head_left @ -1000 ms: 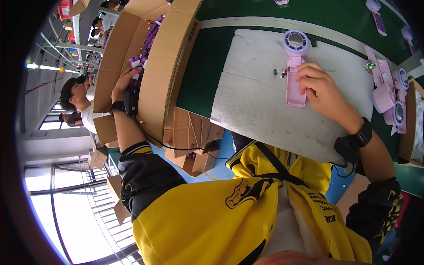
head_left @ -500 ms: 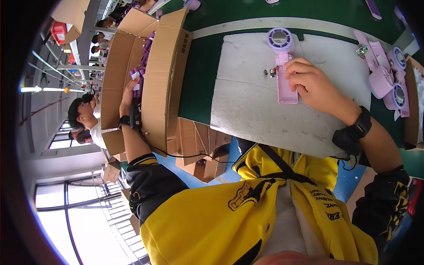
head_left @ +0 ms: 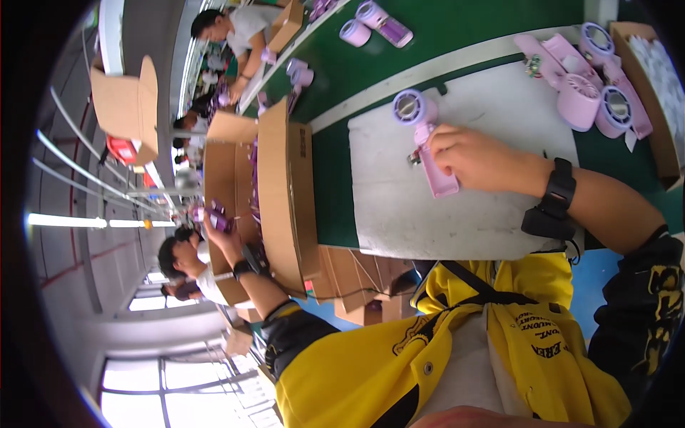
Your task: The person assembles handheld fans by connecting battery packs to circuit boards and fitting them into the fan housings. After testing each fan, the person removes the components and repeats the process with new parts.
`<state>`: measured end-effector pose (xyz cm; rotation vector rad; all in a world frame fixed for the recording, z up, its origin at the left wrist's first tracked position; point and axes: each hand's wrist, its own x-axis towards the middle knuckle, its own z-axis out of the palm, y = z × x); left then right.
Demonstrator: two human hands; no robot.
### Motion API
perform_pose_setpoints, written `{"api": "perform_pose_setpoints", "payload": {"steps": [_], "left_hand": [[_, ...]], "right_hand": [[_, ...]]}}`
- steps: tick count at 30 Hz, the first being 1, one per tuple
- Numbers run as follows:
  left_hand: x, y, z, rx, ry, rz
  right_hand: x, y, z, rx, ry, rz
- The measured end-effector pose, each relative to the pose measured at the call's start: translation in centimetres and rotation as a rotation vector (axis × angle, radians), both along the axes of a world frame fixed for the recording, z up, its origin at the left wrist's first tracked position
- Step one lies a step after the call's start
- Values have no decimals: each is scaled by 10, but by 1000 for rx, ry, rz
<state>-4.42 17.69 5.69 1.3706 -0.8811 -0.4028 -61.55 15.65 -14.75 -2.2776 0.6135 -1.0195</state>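
Observation:
My left hand (head_left: pixel 227 240) is raised at the open cardboard box (head_left: pixel 287 207), its fingers closed round shiny purple battery cells (head_left: pixel 220 219). On the pale mat (head_left: pixel 399 217) lies a pink handheld fan (head_left: pixel 438 179) with its long handle shell exposed. Its round head (head_left: pixel 409 107) points away from me. My right hand (head_left: pixel 467 158) grips the handle from the right, covering part of the shell. A small circuit board (head_left: pixel 414 157) sticks out at the handle's left side.
Several pink fan parts (head_left: pixel 579 101) are piled at the right, beside a carton of white pieces (head_left: pixel 646 93). Beyond the mat runs a green belt (head_left: pixel 457 28) carrying more fans (head_left: pixel 385 25). A co-worker (head_left: pixel 246 36) sits at the far left. Opened cartons (head_left: pixel 364 274) stand below the table edge.
My left hand has lifted purple battery cells up out of the box. The view has swung left. My right hand stays on the fan, which now lies more tilted in view.

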Motion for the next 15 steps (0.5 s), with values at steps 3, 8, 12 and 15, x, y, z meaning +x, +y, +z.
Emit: {"api": "perform_pose_setpoints", "payload": {"steps": [3, 8, 12, 15], "left_hand": [[-17, 0, 37, -10, -13, -145], [-131, -2, 76, -35, -63, -243], [-222, 31, 84, 50, -213, -547], [-265, 83, 54, 210, -420, -535]], "right_hand": [[12, 0, -4, -169, -23, -1], [13, -1, -6, -204, 28, -17], [16, -3, -4, -177, 30, -21], [21, -2, -5, -261, 26, -113]]}}
